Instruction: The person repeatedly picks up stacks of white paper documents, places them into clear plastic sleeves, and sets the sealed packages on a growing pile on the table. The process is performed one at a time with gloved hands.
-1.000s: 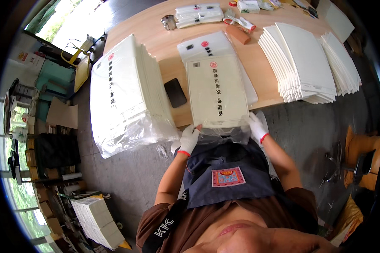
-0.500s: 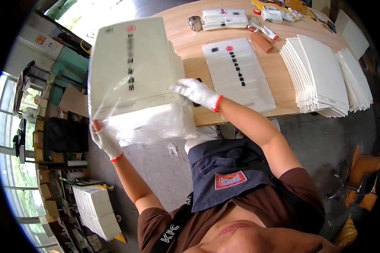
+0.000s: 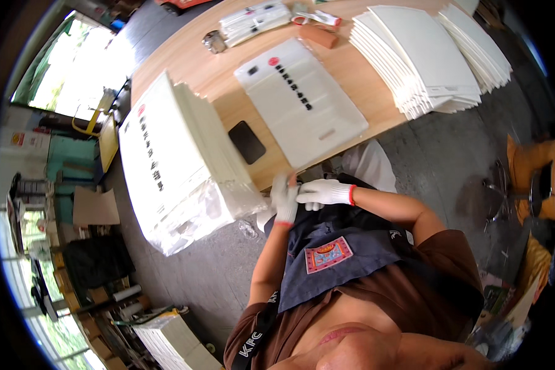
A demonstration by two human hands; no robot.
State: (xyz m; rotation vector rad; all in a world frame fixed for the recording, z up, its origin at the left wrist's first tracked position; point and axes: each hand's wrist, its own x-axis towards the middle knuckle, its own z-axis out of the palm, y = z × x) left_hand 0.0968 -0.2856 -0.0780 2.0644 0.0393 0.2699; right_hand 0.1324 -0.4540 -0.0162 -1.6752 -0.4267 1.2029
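Observation:
Both my hands wear white knit gloves with red cuffs and meet in front of my apron, by the table's near edge. My left hand [image 3: 283,198] is slightly blurred, its fingers stretched away from me and a bare fingertip showing; nothing shows in it. My right hand [image 3: 324,192] lies beside it, fingers loosely extended toward it, with nothing visible in them. Whether they touch I cannot tell. To the left stands a thick stack of white printed sheets in clear plastic bags [image 3: 160,166], its loose plastic ends hanging over the near edge. Neither hand is on it.
On the wooden table [image 3: 185,65] are a black phone [image 3: 247,142], a flat printed plastic bag [image 3: 302,102], a metal cup [image 3: 214,42], rolled plastic bags [image 3: 256,21] and a brown block [image 3: 319,36]. Fanned white board stacks [image 3: 416,55] stand right. Crumpled plastic [image 3: 247,230] lies on the floor.
My left hand has let go of the plastic at the stack's near corner, and my right hand has left its top. Both have come together at my apron. The view has turned.

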